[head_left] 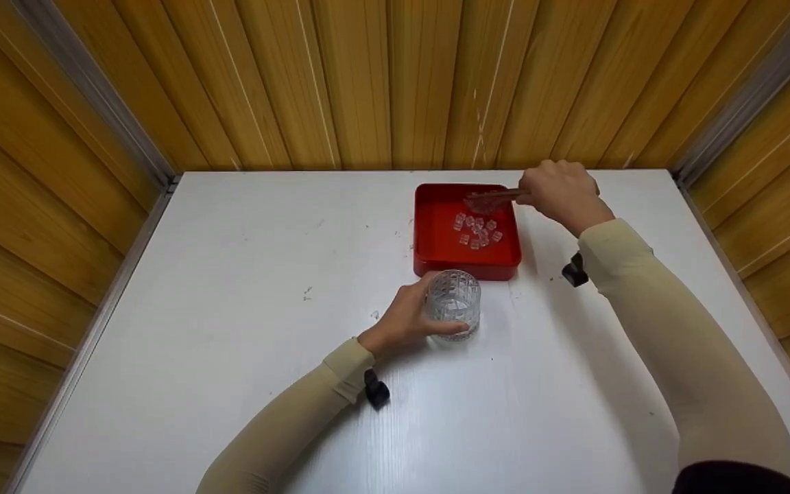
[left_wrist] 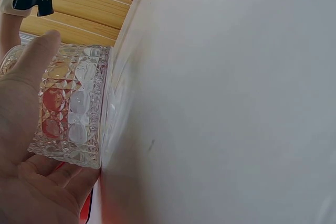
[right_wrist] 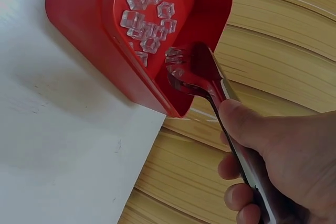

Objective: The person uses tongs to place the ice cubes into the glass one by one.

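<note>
My left hand (head_left: 405, 315) holds a clear cut-glass tumbler (head_left: 455, 302) on the white table, thumb on the near side and fingers round the far side. In the left wrist view, the tumbler's wall (left_wrist: 68, 103) shows a raised diamond pattern. My right hand (head_left: 559, 192) grips metal tongs (right_wrist: 231, 124) by the handles, thumb on top. Their toothed heads reach down into the back right of a red tray (head_left: 429, 254). Clear ice-like cubes (head_left: 476, 230) lie in a loose group there. Something clear shows between the tong heads; I cannot tell whether it is pinched.
The white table (head_left: 265, 261) carries small dark marks. Wood-slat walls (head_left: 361, 82) rise behind it and on both sides, joined by grey metal corner posts (head_left: 103, 82). The tray stands near the table's back edge, just beyond the tumbler.
</note>
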The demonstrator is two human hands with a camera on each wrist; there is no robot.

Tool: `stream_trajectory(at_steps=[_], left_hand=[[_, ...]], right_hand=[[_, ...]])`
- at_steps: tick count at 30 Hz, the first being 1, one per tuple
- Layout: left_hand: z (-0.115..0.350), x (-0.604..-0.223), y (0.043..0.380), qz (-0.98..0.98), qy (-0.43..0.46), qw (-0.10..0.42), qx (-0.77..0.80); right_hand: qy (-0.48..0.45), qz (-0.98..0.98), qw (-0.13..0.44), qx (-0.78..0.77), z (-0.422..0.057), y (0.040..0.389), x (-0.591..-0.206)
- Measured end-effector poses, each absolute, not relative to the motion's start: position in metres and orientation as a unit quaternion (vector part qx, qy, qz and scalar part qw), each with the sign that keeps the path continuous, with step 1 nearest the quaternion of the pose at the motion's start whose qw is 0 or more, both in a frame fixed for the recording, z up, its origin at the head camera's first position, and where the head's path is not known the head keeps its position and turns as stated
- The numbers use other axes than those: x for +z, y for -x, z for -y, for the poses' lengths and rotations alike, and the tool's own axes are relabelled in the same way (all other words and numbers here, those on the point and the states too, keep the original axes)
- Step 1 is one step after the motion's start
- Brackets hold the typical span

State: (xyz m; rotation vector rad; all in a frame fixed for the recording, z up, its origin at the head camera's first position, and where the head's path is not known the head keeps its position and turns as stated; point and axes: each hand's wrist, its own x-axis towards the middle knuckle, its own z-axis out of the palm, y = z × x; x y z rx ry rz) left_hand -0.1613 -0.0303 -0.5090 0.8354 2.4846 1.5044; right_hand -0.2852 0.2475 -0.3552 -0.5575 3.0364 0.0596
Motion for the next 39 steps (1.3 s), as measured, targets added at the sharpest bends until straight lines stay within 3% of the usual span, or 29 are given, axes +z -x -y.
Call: stream_trajectory(at_steps=[12, 19, 27, 39], left_hand=[[0.029, -0.508, 0.162, -0.821, -0.275, 0.061, 0.496], [0.029, -0.507, 0.162, -0.827, -0.278, 0.053, 0.486], [0.029, -0.508, 0.164, -0.821, -0.283, 0.052, 0.494], [0.030, -0.510, 0.165, -0.815, -0.276, 0.063, 0.505]], right_hand=[[0.189, -0.982, 0.002, 0.000, -0.255, 0.276, -0.349], [0.204, -0.978, -0.048, -0.008, -0.266, 0.269, -0.347], [0.193, -0.980, -0.034, -0.024, -0.274, 0.257, -0.338], [0.225, -0.971, -0.066, -0.040, -0.276, 0.234, -0.331]])
